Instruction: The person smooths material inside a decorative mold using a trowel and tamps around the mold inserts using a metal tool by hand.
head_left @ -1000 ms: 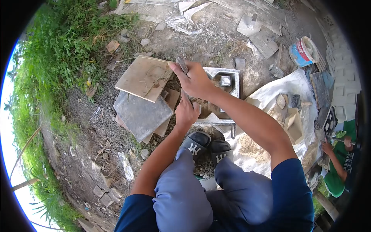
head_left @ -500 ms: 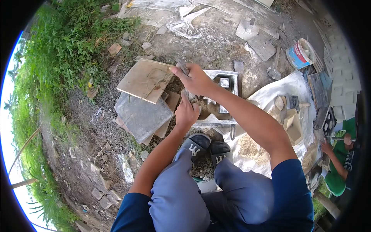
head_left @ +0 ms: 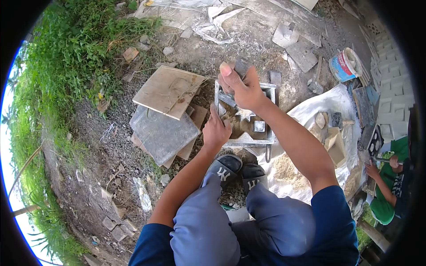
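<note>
A grey metal mould frame (head_left: 271, 104) sits on the ground before my feet, with brown sand-like material inside. In it are a star-shaped metal piece (head_left: 245, 114) and a small square metal block (head_left: 259, 126). My left hand (head_left: 216, 133) is at the frame's left wall, index finger stretched along it and thumb on the inner side. Raised over the far left part of the frame, my right hand (head_left: 245, 88) is closed around a dark grey block-like tool (head_left: 242, 66); its exact kind is partly hidden by the fingers.
Stacked flat boards (head_left: 164, 133) lie left of the frame. To the right, a white sheet (head_left: 306, 115) carries sand and broken pieces. A paint bucket (head_left: 344, 65) stands farther right. Another person (head_left: 390, 186) works at the right edge. Grass (head_left: 66, 66) grows at left.
My right hand has moved right and slightly up with the grey tool, uncovering more of the frame's inside. My left hand stays nearly in place.
</note>
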`<control>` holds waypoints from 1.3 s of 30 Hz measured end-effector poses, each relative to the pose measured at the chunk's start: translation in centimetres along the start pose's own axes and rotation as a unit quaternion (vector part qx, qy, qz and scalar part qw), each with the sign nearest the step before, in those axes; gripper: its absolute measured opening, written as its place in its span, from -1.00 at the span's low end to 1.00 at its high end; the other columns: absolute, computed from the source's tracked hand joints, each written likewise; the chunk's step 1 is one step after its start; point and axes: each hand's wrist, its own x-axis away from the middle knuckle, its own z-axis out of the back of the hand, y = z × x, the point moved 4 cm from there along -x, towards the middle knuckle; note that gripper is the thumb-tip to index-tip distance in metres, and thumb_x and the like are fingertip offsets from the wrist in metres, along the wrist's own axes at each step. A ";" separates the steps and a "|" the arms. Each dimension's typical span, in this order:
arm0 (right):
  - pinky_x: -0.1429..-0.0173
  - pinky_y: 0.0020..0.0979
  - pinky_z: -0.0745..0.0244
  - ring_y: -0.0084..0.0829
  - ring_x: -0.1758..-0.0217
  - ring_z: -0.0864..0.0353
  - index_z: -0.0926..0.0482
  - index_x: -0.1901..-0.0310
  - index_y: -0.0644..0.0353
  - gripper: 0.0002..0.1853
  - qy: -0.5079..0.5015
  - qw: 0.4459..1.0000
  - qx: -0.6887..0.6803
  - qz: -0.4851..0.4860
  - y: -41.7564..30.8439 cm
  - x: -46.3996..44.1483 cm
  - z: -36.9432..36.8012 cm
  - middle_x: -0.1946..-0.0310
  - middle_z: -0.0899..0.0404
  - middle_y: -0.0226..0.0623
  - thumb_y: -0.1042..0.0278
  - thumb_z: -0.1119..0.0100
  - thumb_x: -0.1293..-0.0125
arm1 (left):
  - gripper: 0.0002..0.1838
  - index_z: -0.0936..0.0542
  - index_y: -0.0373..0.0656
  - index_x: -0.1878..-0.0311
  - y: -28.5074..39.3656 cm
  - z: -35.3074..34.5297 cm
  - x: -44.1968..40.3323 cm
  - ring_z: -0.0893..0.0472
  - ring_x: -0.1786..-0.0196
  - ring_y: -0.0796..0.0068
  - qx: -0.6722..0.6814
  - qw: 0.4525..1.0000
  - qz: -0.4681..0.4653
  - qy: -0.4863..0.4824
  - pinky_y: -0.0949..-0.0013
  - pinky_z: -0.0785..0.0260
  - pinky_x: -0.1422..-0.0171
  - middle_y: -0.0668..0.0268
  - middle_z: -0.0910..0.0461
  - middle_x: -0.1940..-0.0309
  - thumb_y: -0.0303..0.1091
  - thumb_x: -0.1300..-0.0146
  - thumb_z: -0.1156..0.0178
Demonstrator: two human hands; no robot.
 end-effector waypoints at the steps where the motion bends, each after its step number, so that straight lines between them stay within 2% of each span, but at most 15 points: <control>1: 0.48 -0.45 -0.04 -0.67 0.54 -0.12 -0.41 0.51 0.21 -0.42 -0.011 0.999 -0.045 0.014 0.0 -0.1 0.0 0.63 -0.25 -0.56 -0.16 -0.15 -0.47 | -0.24 -0.10 -0.39 -0.43 0.0 0.1 0.0 -0.62 0.20 -0.41 0.000 1.000 0.008 -0.008 -0.26 -0.48 0.07 -0.37 -0.60 0.16 -0.30 -0.19 -0.07; 2: 0.48 -0.45 -0.04 -0.67 0.54 -0.12 -0.41 0.51 0.21 -0.42 -0.013 0.999 -0.046 0.014 0.0 -0.1 0.1 0.63 -0.25 -0.56 -0.16 -0.15 -0.47 | -0.24 -0.10 -0.39 -0.43 0.1 0.1 0.1 -0.62 0.20 -0.41 -0.001 1.000 0.009 -0.007 -0.26 -0.48 0.07 -0.37 -0.60 0.16 -0.30 -0.19 -0.07; 4: 0.49 -0.46 -0.02 -0.65 0.56 -0.07 -0.32 0.55 0.21 -0.27 -0.129 0.982 -0.122 0.072 -1.5 -0.3 -0.6 0.63 -0.17 -0.53 -0.42 -0.05 -0.39 | -0.23 -0.09 -0.39 -0.44 0.1 0.0 0.0 -0.62 0.20 -0.40 0.003 1.000 -0.009 0.008 -0.25 -0.49 0.08 -0.35 -0.61 0.16 -0.29 -0.19 -0.08; 8: 0.49 -0.47 0.01 -0.62 0.58 -0.02 -0.21 0.59 0.18 -0.17 -0.114 0.988 -0.097 0.049 -2.4 -0.4 -0.8 0.66 -0.07 -0.54 -0.60 0.15 -0.32 | -0.22 -0.09 -0.38 -0.44 -0.1 -0.1 0.0 -0.62 0.19 -0.39 0.005 1.000 -0.006 0.007 -0.25 -0.49 0.07 -0.33 -0.61 0.15 -0.28 -0.19 -0.10; 10: 0.50 -0.47 0.04 -0.62 0.59 -0.07 -0.16 0.60 0.14 -0.15 -0.043 0.994 -0.078 0.069 -1.7 -0.3 -0.1 0.67 -0.09 -0.52 -0.66 0.33 -0.32 | -0.22 -0.09 -0.38 -0.44 0.0 0.0 0.0 -0.63 0.19 -0.39 -0.003 1.000 -0.001 0.007 -0.24 -0.50 0.08 -0.33 -0.62 0.16 -0.28 -0.20 -0.10; 14: 0.50 -0.47 0.06 -0.61 0.62 -0.08 -0.15 0.64 0.15 -0.13 0.006 0.993 -0.093 0.068 -1.1 0.6 1.0 0.70 -0.11 -0.51 -0.65 0.36 -0.34 | -0.22 -0.09 -0.40 -0.44 0.4 0.3 0.1 -0.63 0.20 -0.39 -0.001 1.000 -0.002 0.005 -0.24 -0.50 0.09 -0.34 -0.61 0.16 -0.28 -0.20 -0.10; 16: 0.52 -0.45 0.11 -0.58 0.64 -0.05 -0.16 0.69 0.13 -0.05 -0.035 0.994 0.021 0.103 -1.5 1.0 0.7 0.73 -0.11 -0.48 -0.77 0.61 -0.23 | -0.22 -0.10 -0.43 -0.43 0.4 0.2 0.1 -0.63 0.20 -0.38 -0.016 1.000 0.005 0.004 -0.24 -0.50 0.10 -0.35 -0.61 0.16 -0.28 -0.20 -0.11; 21: 0.51 -0.43 0.09 -0.50 0.66 -0.08 -0.20 0.74 0.19 -0.16 0.020 0.993 -0.089 0.074 -0.7 1.0 0.5 0.76 -0.10 -0.43 -0.48 0.25 -0.41 | -0.22 -0.11 -0.42 -0.43 0.2 -0.2 0.2 -0.64 0.22 -0.35 -0.025 1.000 -0.004 0.018 -0.22 -0.51 0.11 -0.32 -0.62 0.16 -0.27 -0.18 -0.10; 24: 0.55 -0.42 0.08 -0.57 0.68 -0.10 -0.13 0.72 0.20 -0.19 -0.065 0.991 -0.015 0.118 -2.3 2.1 0.6 0.78 -0.14 -0.38 -0.40 0.43 -0.48 | -0.22 -0.11 -0.39 -0.43 -0.1 -0.4 -0.1 -0.65 0.22 -0.32 -0.031 0.999 -0.017 0.032 -0.20 -0.53 0.11 -0.29 -0.63 0.15 -0.26 -0.17 -0.08; 28: 0.54 -0.39 0.08 -0.55 0.68 -0.06 -0.10 0.69 0.22 -0.26 -0.106 0.985 -0.023 0.135 -2.0 1.9 0.5 0.77 -0.12 -0.36 -0.28 0.40 -0.49 | -0.23 -0.11 -0.44 -0.41 0.0 -0.3 0.1 -0.62 0.20 -0.39 -0.024 1.000 0.001 0.010 -0.25 -0.48 0.10 -0.36 -0.60 0.17 -0.27 -0.20 -0.10; 30: 0.52 -0.35 0.09 -0.52 0.66 0.01 -0.07 0.69 0.21 -0.37 -0.142 0.987 -0.021 0.073 -0.7 0.4 -0.3 0.76 -0.07 -0.37 -0.13 0.32 -0.43 | -0.23 -0.10 -0.43 -0.42 0.3 -0.2 0.2 -0.62 0.20 -0.39 -0.021 1.000 -0.006 0.011 -0.26 -0.48 0.09 -0.36 -0.60 0.17 -0.25 -0.20 -0.09; 31: 0.50 -0.37 0.06 -0.45 0.67 -0.01 -0.08 0.73 0.22 -0.28 -0.115 0.991 -0.055 0.030 -0.6 -0.2 -0.8 0.78 -0.04 -0.39 -0.23 0.26 -0.43 | -0.22 -0.09 -0.42 -0.42 0.2 -0.2 0.1 -0.62 0.19 -0.40 -0.018 1.000 -0.008 0.012 -0.27 -0.47 0.08 -0.37 -0.60 0.17 -0.24 -0.21 -0.09; 35: 0.44 -0.37 0.07 -0.47 0.63 0.00 -0.04 0.70 0.19 -0.35 -0.187 0.979 -0.050 0.063 -3.2 2.8 -1.1 0.76 0.01 -0.41 -0.18 0.22 -0.38 | -0.19 -0.11 -0.43 -0.43 -0.5 -0.8 0.0 -0.66 0.21 -0.29 -0.045 0.999 -0.021 0.014 -0.19 -0.53 0.10 -0.28 -0.62 0.11 -0.25 -0.15 -0.10; 38: 0.47 -0.37 0.09 -0.48 0.66 0.03 -0.04 0.71 0.18 -0.35 -0.153 0.986 -0.056 0.040 -0.8 0.9 -0.1 0.76 0.04 -0.41 -0.18 0.22 -0.39 | -0.21 -0.10 -0.41 -0.43 0.0 -0.3 0.0 -0.63 0.18 -0.36 -0.041 0.999 0.013 0.004 -0.24 -0.49 0.06 -0.32 -0.62 0.17 -0.22 -0.19 -0.09; 39: 0.42 -0.39 0.06 -0.52 0.59 0.01 -0.05 0.68 0.17 -0.51 -0.143 0.986 -0.087 0.027 -1.7 0.2 0.2 0.72 0.03 -0.45 0.08 0.26 -0.36 | -0.22 -0.13 -0.43 -0.42 0.0 -0.4 0.0 -0.64 0.21 -0.35 -0.036 0.999 -0.011 0.032 -0.23 -0.50 0.07 -0.32 -0.63 0.22 -0.23 -0.19 -0.09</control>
